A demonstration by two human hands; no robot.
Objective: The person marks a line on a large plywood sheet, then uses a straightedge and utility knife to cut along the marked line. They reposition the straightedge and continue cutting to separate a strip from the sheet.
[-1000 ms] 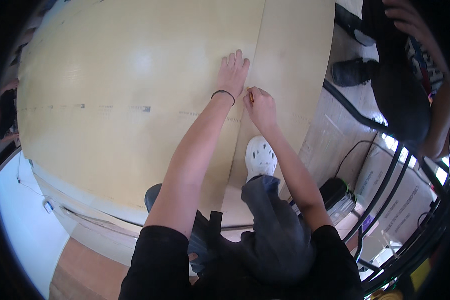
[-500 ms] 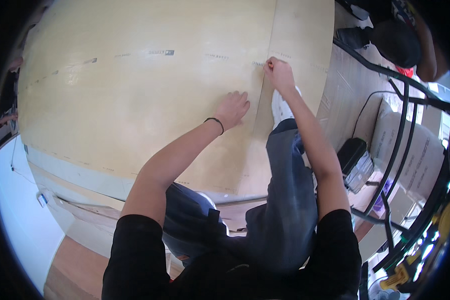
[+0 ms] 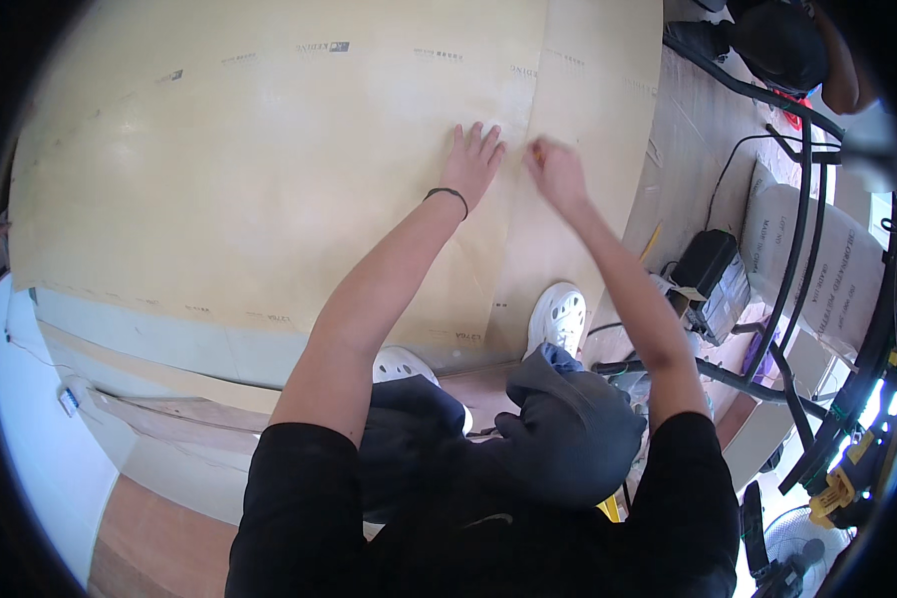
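— Head view first: we see the pale tan sheet (image 3: pixel 269 179) lying flat over the floor, its long axis running left to right across the picture; a second tan strip (image 3: pixel 593 110) lies beside it on the right, long axis running away from us, and the seam between them runs up between the two hands.

— And the hands? We see the left hand (image 3: pixel 471 159) palm down on the big sheet just left of the seam, fingers spread apart and pointing away, gripping nothing; a dark band (image 3: pixel 448 194) circles its wrist.

— Right hand (image 3: pixel 558 171) sits just right of the seam, blurred; its grip looks curled together, perhaps on something small and orange, but we cannot tell.

— Both arms stretch forward, bare below black sleeves; the sheets look smooth, matt, thin; white clogs (image 3: pixel 558 317) stand at the near edge.
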